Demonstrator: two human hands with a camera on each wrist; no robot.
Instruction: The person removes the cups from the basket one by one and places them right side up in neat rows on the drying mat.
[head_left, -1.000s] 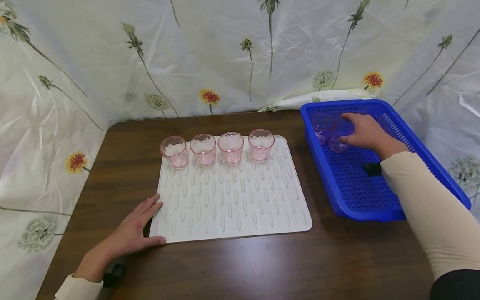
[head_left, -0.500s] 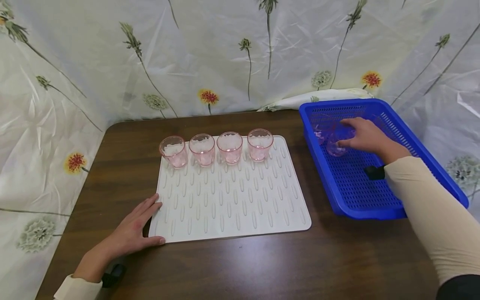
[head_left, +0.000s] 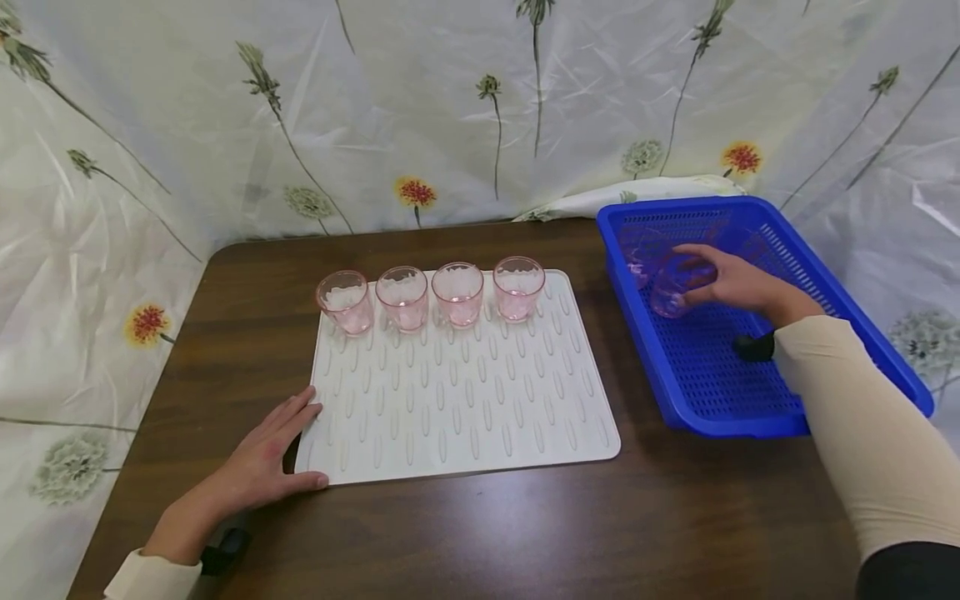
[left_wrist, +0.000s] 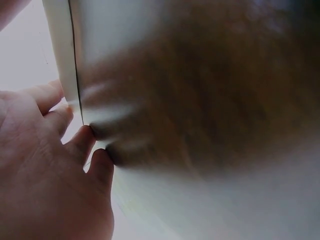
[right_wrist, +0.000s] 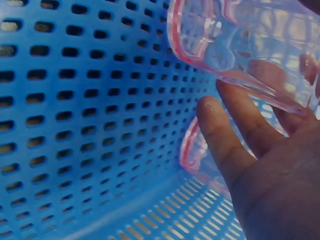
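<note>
My right hand is inside the blue plastic basket, its fingers and thumb round a clear pink drinking glass. In the right wrist view the held glass lies tilted on its side, pink rim to the left. Behind my fingers another pink glass shows partly. My left hand rests with fingers spread at the left edge of a white ridged mat. The left wrist view shows those fingertips along the mat's edge.
Several pink glasses stand upright in a row along the mat's far edge. The leftmost glass overhangs the mat's corner in this view. A flowered plastic sheet hangs behind the brown wooden table.
My right hand has drawn slightly toward me inside the basket, and its fingers have closed round the glass, which has shifted and tilted. My left hand stays on the mat's edge.
</note>
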